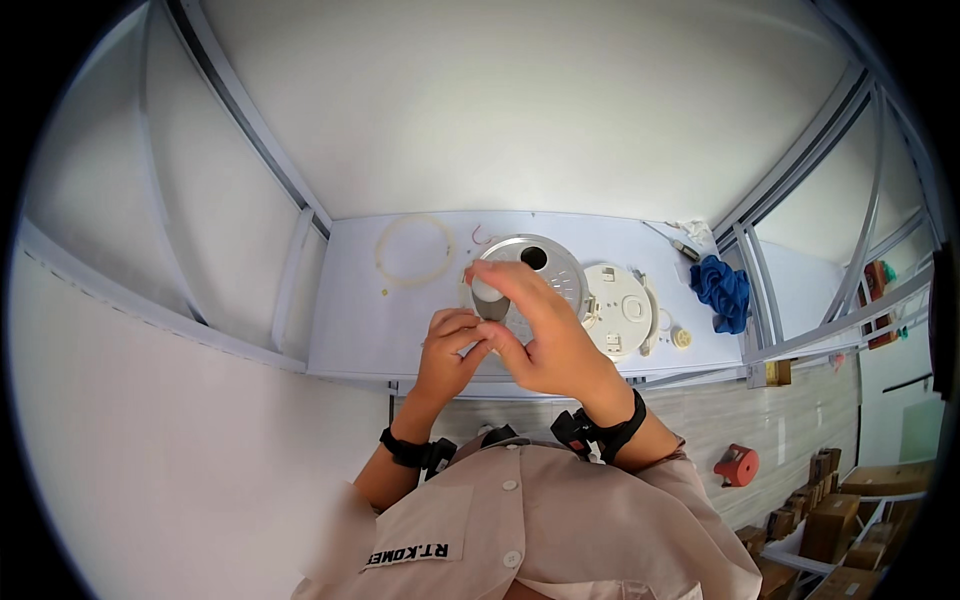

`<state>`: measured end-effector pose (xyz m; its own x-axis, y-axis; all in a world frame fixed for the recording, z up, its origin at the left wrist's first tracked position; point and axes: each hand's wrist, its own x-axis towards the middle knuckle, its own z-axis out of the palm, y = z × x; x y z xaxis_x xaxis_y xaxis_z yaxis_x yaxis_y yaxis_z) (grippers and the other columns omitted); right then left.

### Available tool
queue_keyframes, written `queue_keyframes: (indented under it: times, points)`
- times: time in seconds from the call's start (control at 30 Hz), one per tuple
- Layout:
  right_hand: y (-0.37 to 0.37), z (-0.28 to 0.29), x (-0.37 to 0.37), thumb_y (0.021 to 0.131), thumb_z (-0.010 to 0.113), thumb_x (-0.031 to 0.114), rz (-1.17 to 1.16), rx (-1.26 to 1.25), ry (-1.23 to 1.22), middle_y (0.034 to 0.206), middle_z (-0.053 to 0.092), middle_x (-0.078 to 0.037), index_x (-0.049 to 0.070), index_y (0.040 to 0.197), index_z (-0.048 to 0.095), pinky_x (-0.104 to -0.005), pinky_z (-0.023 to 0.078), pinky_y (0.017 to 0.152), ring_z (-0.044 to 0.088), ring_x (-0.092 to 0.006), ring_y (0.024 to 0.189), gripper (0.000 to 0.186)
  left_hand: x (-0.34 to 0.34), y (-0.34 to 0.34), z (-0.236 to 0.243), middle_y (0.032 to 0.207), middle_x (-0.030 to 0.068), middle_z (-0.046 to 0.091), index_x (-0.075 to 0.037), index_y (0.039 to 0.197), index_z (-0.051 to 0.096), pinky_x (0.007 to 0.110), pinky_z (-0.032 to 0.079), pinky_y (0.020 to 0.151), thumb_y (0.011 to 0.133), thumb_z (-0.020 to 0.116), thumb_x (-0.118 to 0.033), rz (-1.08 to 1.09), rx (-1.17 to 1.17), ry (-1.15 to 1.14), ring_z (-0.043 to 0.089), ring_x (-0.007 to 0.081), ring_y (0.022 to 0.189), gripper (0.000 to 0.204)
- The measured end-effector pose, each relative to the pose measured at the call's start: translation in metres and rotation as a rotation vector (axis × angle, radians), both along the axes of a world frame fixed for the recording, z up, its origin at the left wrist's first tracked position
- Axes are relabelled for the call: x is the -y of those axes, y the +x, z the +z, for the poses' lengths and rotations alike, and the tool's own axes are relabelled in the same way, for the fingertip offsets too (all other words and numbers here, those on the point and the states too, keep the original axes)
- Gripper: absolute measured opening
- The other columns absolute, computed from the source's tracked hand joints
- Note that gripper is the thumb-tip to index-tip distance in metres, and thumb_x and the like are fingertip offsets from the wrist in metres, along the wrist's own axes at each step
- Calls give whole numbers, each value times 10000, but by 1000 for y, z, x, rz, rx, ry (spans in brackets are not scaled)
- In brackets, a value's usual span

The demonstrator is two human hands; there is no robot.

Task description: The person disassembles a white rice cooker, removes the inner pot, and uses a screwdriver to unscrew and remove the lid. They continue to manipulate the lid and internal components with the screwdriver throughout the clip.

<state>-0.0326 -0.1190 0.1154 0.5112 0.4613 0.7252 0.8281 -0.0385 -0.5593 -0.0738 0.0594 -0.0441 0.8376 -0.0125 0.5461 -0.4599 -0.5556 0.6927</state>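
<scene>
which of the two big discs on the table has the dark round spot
The silver disc, partly hidden by the right hand: the dark spot shows near its far edge. The cream disc to its right shows none.

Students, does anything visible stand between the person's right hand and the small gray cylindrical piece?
Nothing visible does: the gray cylindrical piece appears held between the right hand's index finger and thumb. The left hand is at its lower left; the round metal disc shows behind.
</scene>
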Motion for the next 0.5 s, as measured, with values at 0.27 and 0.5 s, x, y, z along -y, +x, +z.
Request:
queue_keyframes:
  times: [0.27, 0.5]
  points:
    - [-1, -10, 3, 914, 751, -6, -26, -5, -37, 1195, 683, -196, 34, 1457, 586, -395, 575, 870, 686, -376, 998, 569, 0, -1, 2, 1106, 51, 759, -63, 986, 809, 450, 545, 985, 816, 872, -83, 11, 5, 13, 654, 315, 1167, 182]
    - [-3, -11, 6, 924, 662, -41, 64, -13, 50, 1277, 683, -190, 82, 1494, 579, -397, 601, 828, 705, -363, 1014, 589, 2, -2, 4, 1096, 68, 760, -50, 988, 802, 447, 547, 985, 817, 861, -70, 25, 19, 30, 669, 323, 1137, 182]
